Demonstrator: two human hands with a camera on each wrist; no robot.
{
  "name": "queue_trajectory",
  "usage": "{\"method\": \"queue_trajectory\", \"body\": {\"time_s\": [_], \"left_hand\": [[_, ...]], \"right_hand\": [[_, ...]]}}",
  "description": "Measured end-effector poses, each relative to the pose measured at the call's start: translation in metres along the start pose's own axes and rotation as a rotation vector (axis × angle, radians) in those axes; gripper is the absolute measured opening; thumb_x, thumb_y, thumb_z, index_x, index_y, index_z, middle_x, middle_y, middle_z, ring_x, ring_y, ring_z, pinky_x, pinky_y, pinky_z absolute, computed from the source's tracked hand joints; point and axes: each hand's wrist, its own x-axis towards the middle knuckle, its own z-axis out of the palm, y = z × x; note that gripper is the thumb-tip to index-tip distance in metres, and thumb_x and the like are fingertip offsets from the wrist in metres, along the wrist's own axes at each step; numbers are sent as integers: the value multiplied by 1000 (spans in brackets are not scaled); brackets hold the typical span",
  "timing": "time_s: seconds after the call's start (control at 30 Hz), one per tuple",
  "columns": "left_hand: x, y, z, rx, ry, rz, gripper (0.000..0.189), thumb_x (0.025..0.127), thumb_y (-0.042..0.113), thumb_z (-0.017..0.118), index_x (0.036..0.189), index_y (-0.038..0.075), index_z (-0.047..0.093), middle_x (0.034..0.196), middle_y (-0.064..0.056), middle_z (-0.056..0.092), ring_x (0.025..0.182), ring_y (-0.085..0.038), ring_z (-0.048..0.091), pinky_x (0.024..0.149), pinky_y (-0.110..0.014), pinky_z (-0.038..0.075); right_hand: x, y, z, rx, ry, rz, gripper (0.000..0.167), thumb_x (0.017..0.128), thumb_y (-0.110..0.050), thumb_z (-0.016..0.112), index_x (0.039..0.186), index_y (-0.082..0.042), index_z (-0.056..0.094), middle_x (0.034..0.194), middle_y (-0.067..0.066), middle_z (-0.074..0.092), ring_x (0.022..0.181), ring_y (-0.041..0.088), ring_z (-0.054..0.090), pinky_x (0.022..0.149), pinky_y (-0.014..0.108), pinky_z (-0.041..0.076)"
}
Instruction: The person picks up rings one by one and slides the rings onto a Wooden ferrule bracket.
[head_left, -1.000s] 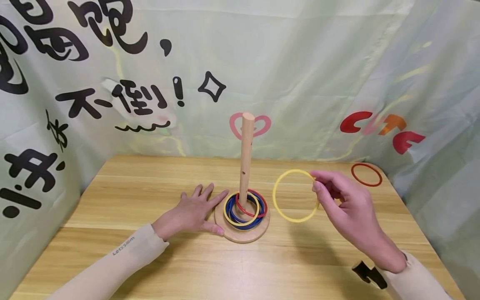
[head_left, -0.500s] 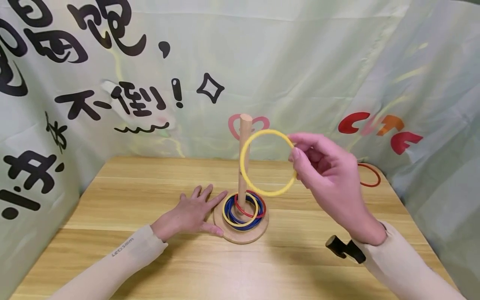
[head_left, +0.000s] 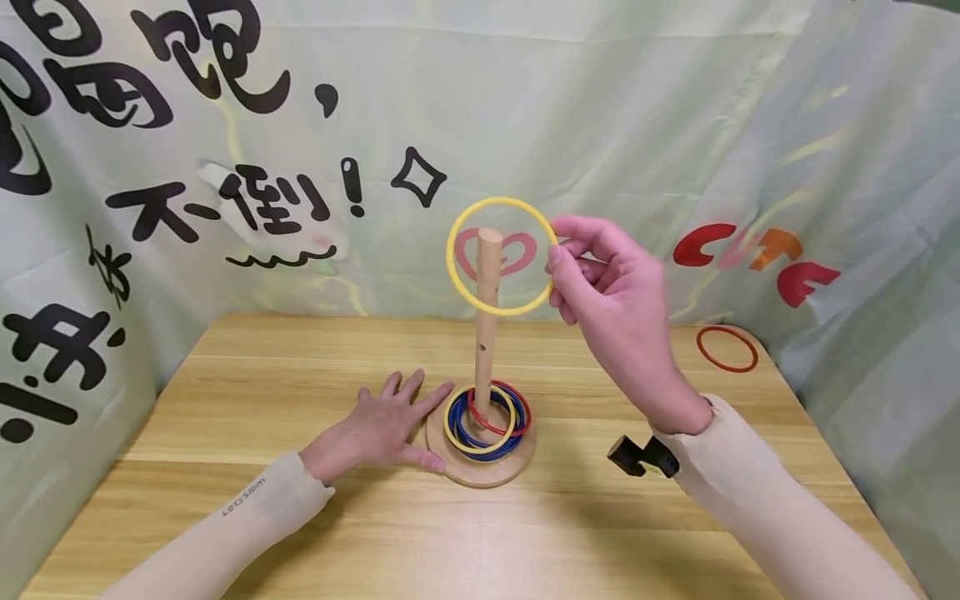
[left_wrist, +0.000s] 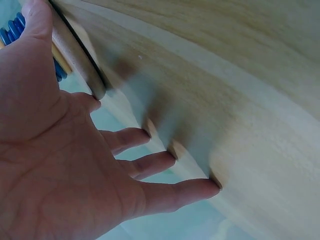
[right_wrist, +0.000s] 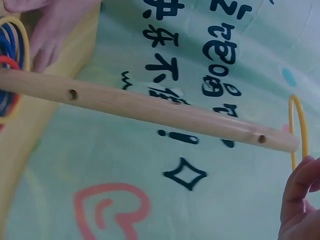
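Observation:
My right hand (head_left: 615, 292) pinches a thin yellow ring (head_left: 451, 254) by its right edge, between thumb and fingers. The ring is raised to the top of an upright wooden post (head_left: 486, 342). In the right wrist view the ring (right_wrist: 304, 125) stands right at the post's tip. Fingers spread, my left hand (head_left: 382, 429) rests on the table against the round wooden base (head_left: 483, 478), its thumb and index finger at the base's edge. Around the foot of the post lie several blue rings (head_left: 480, 455), a yellow one and a red ring (head_left: 529, 408).
Another red ring (head_left: 727, 367) lies flat near the back right corner of the wooden table (head_left: 300, 525). A pale curtain (head_left: 600, 100) with black lettering hangs close behind and along both sides. A small black device (head_left: 643, 456) is strapped to the right wrist.
My right hand has lifted the yellow ring up and to the left, from right of the post to its top. The left hand stays at the base.

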Motion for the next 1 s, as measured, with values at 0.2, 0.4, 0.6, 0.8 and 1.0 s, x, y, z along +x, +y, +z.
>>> {"method": "queue_trajectory", "body": {"time_s": [0.2, 0.4, 0.6, 0.8, 1.0], "left_hand": [[-1, 1, 0, -4, -4, -7, 120, 83, 85, 70, 177, 25, 25, 174, -31, 24, 152, -62, 28, 96, -92, 32], [-1, 1, 0, -5, 4, 1, 120, 84, 85, 71, 177, 24, 25, 173, -32, 24, 152, -62, 28, 96, -92, 32], [0, 0, 0, -16, 0, -1, 120, 85, 83, 71, 177, 24, 24, 174, -32, 23, 153, -62, 26, 97, -93, 31], [2, 0, 1, -1, -9, -14, 120, 84, 85, 70, 176, 23, 26, 174, -31, 23, 153, -62, 26, 97, -92, 31], [2, 0, 1, 5, -14, -19, 120, 84, 86, 70, 176, 24, 26, 174, -31, 23, 153, -62, 27, 96, -92, 32]], "right_hand": [[-7, 29, -1, -68, -27, 149, 21, 106, 0, 68, 126, 3, 73, 89, 14, 64, 63, 19, 63, 57, 24, 54], [-26, 62, -1, -79, -84, 252, 19, 107, 0, 66, 125, 4, 72, 89, 17, 64, 61, 16, 62, 55, 23, 52], [-51, 88, 3, -140, -144, 344, 19, 104, 2, 65, 121, -1, 73, 89, 14, 64, 58, 18, 60, 49, 22, 43], [-71, 113, 2, -241, -214, 400, 20, 101, 0, 64, 118, -2, 74, 88, 9, 66, 57, 22, 63, 49, 25, 45], [-88, 133, 0, -257, -311, 468, 24, 99, 3, 62, 121, 2, 72, 90, 8, 66, 56, 21, 59, 50, 24, 41]]}}
